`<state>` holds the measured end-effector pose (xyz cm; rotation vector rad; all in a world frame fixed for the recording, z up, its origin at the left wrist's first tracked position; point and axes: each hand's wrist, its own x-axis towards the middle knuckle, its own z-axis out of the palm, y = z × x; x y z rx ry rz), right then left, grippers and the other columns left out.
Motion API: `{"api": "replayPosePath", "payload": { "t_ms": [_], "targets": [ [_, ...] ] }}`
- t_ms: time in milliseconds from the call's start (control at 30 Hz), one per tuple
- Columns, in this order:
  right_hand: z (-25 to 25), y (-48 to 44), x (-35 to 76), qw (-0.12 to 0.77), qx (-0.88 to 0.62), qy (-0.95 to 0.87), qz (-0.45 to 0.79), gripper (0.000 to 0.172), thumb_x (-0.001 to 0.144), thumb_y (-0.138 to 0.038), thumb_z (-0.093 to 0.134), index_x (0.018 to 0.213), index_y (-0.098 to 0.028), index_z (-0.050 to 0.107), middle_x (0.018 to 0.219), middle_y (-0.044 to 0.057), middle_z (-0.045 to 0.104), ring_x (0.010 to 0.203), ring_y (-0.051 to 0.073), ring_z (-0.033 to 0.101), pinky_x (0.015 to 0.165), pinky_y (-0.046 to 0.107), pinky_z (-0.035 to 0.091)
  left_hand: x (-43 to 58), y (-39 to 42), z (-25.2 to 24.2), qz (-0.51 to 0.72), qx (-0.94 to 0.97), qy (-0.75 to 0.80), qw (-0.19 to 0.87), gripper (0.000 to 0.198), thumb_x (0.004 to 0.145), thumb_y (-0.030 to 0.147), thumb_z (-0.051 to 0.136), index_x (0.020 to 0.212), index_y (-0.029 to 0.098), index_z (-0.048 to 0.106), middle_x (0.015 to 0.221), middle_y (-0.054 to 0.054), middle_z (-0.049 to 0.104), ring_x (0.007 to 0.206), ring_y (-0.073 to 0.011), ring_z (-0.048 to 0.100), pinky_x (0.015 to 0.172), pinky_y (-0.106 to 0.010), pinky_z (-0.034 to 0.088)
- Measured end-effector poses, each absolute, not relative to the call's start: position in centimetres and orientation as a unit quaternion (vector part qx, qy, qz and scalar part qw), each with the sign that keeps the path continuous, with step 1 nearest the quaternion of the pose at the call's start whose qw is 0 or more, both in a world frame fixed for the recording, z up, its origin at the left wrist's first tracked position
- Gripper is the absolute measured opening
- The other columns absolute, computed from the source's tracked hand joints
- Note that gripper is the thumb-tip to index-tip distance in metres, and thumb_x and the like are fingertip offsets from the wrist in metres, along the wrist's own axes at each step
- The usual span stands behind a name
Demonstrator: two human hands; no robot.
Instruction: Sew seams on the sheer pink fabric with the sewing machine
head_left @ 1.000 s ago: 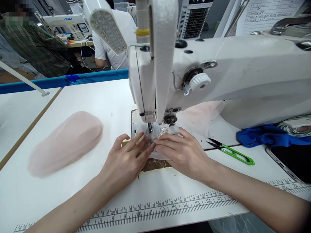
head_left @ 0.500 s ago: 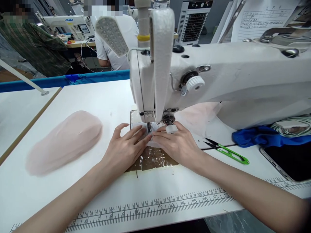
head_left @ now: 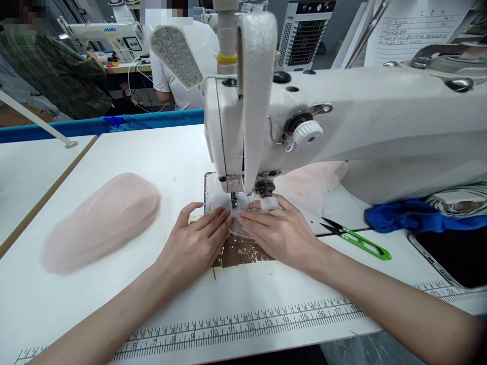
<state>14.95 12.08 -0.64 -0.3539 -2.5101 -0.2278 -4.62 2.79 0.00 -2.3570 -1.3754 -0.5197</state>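
Observation:
Under the head of a white sewing machine (head_left: pixel 342 111), a small piece of sheer pale fabric (head_left: pixel 240 230) lies around the presser foot (head_left: pixel 234 201). My left hand (head_left: pixel 200 235) rests flat on the fabric's left side, fingers stretched out and thumb apart. From the right, my right hand (head_left: pixel 283 230) presses on the fabric with its fingers extended; the machine's white knob hides part of them. Beneath the fingertips the fabric's edges are mostly covered. Brown tape (head_left: pixel 247 253) covers the table just in front of the fabric.
Sheer pink fabric (head_left: pixel 102 223) lies on the left, with more pink fabric (head_left: pixel 314 185) behind the needle area. Green thread snips (head_left: pixel 361 243), a blue cloth (head_left: pixel 409 215) and a phone (head_left: pixel 452 253) lie at right. A printed ruler (head_left: pixel 251 324) runs along the front edge. Two people sit beyond.
Both hands have shifted slightly toward me, and my left fingers have drawn back from beside the presser foot. More of the pale fabric and metal plate shows there.

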Motion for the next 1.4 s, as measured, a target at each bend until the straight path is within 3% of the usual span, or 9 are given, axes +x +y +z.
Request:
{"api": "replayPosePath", "payload": {
  "t_ms": [667, 833, 1133, 1400],
  "targets": [
    [-0.7, 12.4, 14.6, 0.268, -0.146, -0.948, -0.089, 0.021, 0.09, -0.01, 0.053, 0.099, -0.016, 0.071, 0.097, 0.003, 0.075, 0.078, 0.016, 0.064, 0.087, 0.036, 0.04, -5.2, 3.7, -0.1, -0.182, -0.836, -0.483, 0.183, 0.026, 0.094, 0.012, 0.046, 0.112, 0.012, 0.064, 0.111, -0.011, 0.07, 0.102, -0.0215, 0.067, 0.107, -0.052, 0.031],
    [-0.7, 12.6, 14.4, 0.268, -0.151, -0.947, -0.09, 0.02, 0.091, -0.01, 0.053, 0.096, -0.015, 0.072, 0.094, 0.002, 0.075, 0.076, 0.016, 0.064, 0.09, 0.036, 0.04, -5.2, 4.0, -0.1, -0.181, -0.834, -0.488, 0.181, 0.026, 0.094, 0.014, 0.045, 0.112, 0.013, 0.064, 0.111, -0.01, 0.07, 0.103, -0.0213, 0.067, 0.108, -0.052, 0.03],
    [-0.7, 12.9, 14.3, 0.23, -0.169, -0.953, -0.105, 0.022, 0.092, -0.011, 0.05, 0.098, -0.019, 0.07, 0.094, 0.001, 0.075, 0.092, 0.018, 0.063, 0.096, 0.037, 0.04, -5.4, 4.3, -0.4, -0.18, -0.83, -0.496, 0.181, 0.025, 0.094, 0.015, 0.047, 0.112, 0.012, 0.064, 0.112, -0.01, 0.07, 0.104, -0.0217, 0.067, 0.109, -0.053, 0.028],
    [-0.5, 13.0, 14.2, 0.212, -0.177, -0.953, -0.12, 0.021, 0.092, -0.011, 0.05, 0.098, -0.018, 0.07, 0.091, 0.002, 0.075, 0.087, 0.019, 0.063, 0.099, 0.039, 0.039, -5.5, 4.6, -0.3, -0.178, -0.828, -0.501, 0.177, 0.027, 0.095, 0.016, 0.044, 0.113, 0.017, 0.064, 0.113, -0.009, 0.069, 0.105, -0.0222, 0.066, 0.107, -0.055, 0.031]
  ]
}}
